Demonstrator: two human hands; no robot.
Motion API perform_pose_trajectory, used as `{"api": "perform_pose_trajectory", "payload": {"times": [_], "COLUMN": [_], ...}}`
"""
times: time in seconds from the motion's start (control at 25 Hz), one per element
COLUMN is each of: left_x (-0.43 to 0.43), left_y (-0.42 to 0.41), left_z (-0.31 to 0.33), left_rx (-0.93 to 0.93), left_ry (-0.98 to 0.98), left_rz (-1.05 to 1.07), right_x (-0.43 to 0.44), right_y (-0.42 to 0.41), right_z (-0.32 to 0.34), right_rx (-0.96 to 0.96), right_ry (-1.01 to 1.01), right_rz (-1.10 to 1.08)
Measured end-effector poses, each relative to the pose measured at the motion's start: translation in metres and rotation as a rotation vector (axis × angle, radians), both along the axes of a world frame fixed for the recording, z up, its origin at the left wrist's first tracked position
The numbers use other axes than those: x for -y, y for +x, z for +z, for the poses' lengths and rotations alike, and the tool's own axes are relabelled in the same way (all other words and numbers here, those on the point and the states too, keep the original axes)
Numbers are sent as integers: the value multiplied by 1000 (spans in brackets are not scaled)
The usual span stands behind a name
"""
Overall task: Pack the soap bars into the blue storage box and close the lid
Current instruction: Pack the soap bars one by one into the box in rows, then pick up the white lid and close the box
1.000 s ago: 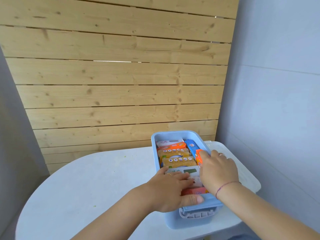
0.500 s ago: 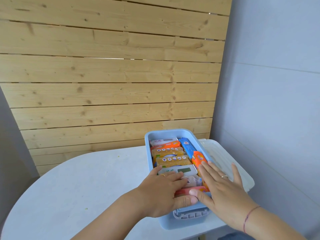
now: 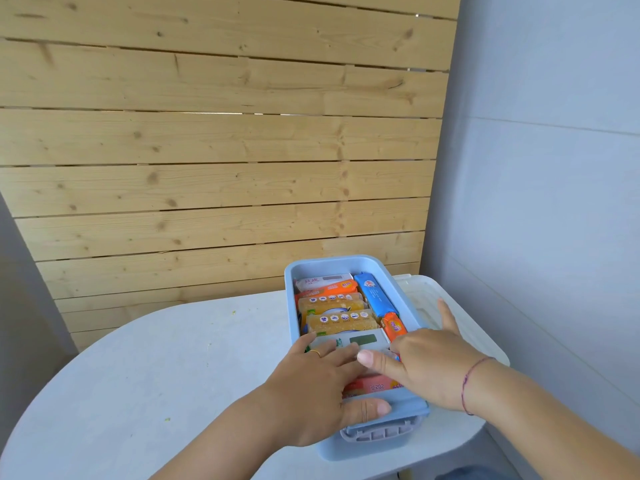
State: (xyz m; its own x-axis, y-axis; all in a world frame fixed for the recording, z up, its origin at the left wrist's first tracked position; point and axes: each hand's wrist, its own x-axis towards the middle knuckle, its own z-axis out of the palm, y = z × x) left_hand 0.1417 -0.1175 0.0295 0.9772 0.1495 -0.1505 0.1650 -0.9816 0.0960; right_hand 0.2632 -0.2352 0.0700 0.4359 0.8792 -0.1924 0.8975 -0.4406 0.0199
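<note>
The blue storage box (image 3: 290,308) stands open at the table's right side, filled with wrapped soap bars: yellow ones (image 3: 341,322), an orange one (image 3: 337,290), a long blue one (image 3: 374,296) and a white one (image 3: 360,341). My left hand (image 3: 318,386) lies flat on the near bars, its thumb hooked over the box's front rim. My right hand (image 3: 429,362) rests spread across the box's right rim, thumb pressing on the bars. The translucent white lid (image 3: 450,306) lies on the table right of the box, partly under my right hand.
The white rounded table (image 3: 156,375) runs left of the box. A wooden slat wall (image 3: 221,150) stands behind it and a grey wall (image 3: 554,202) closes the right side. A grey latch handle (image 3: 375,433) hangs on the box's front.
My right hand slid off the orange bar toward the box's right rim and the lid, fingers spreading. My left hand stayed on the near bars.
</note>
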Motion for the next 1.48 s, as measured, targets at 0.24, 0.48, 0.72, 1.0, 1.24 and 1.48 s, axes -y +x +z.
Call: {"api": "perform_pose_trajectory", "payload": {"times": [0.24,0.48,0.72,1.0,1.24,1.48], "left_x": [-21,-111,-182,-93,-134,-151], "left_y": [-20,-85,-137,-90,-77,-66], "left_z": [8,20,-134,-31,-15,-24], "left_rx": [-16,-28,559,919,709,730], "left_ry": [-3,-258,-822,-1226,-1294,-1295], "left_rz": [33,183,752,886,808,807], "right_x": [1,-38,-116,-73,-37,-15], "right_y": [-9,-87,-146,-12,169,218], "right_z": [0,-63,-119,-79,-104,-134], "right_rx": [-124,84,-163,-408,72,-23], "right_ry": [56,507,766,1155,294,-31], "right_rz": [81,0,57,-100,-480,-705]}}
